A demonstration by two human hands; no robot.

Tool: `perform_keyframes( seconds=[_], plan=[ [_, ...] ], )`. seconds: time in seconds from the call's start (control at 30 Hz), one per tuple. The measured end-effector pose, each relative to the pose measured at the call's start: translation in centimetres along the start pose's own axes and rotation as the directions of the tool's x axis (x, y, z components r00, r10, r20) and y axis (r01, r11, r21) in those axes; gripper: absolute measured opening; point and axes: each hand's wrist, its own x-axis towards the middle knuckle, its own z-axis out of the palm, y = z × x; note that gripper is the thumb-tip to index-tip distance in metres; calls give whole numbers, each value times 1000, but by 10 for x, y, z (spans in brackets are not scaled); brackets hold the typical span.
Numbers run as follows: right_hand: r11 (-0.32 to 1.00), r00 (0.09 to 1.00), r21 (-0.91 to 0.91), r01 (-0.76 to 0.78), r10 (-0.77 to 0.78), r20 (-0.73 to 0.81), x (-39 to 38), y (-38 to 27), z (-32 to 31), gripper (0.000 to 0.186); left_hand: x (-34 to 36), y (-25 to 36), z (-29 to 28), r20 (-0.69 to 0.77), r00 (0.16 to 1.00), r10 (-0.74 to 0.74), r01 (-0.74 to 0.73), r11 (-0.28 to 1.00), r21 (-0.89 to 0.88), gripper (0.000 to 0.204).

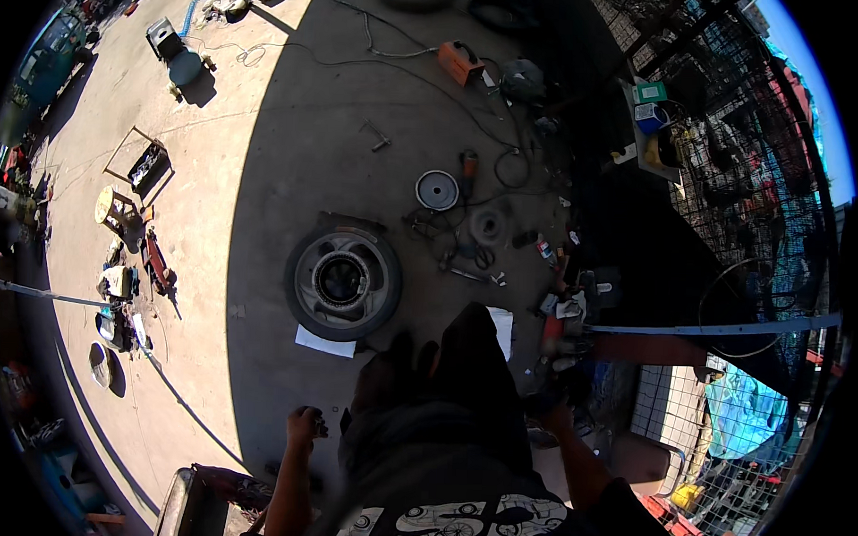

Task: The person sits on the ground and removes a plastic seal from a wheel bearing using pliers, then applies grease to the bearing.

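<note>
One wheel with its tyre (300,311) lies flat on the shaded floor (291,150), its round hub facing up. Two white sheets (325,342) lie on the floor: one at the wheel's near edge, the other to its right, past the person's legs. Farther off and to the right are one round metal disc (437,190), one orange-and-black power tool (468,165) just beside it, and one hammer-like tool (462,269) nearer the person. One orange box (460,64) sits at the far end.

The wheel lies beyond the left hand (304,426) and slightly to its right, well apart from it; from the right hand (551,416) it is far and to the left. The left hand is partly curled, but whether it grips anything at its fingertips, I cannot tell. The right hand is in deep shadow beside dark clutter; its grasp cannot be made out.
</note>
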Motion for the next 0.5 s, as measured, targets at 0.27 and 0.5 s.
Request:
perform_keyframes(
  seconds=[0.27, 0.5],
  plan=[
    [948, 994, -299, 107, -107, 18, 148, -88, -109, 153, -24, -34, 52, -185, 965, -184, 167, 980, -105, 21],
    [780, 947, -546, 305, -307, 90, 268, -260, -156, 138, -44, -77, 142, -279, 897, -342, 238, 907, -348, 21]
  ],
)
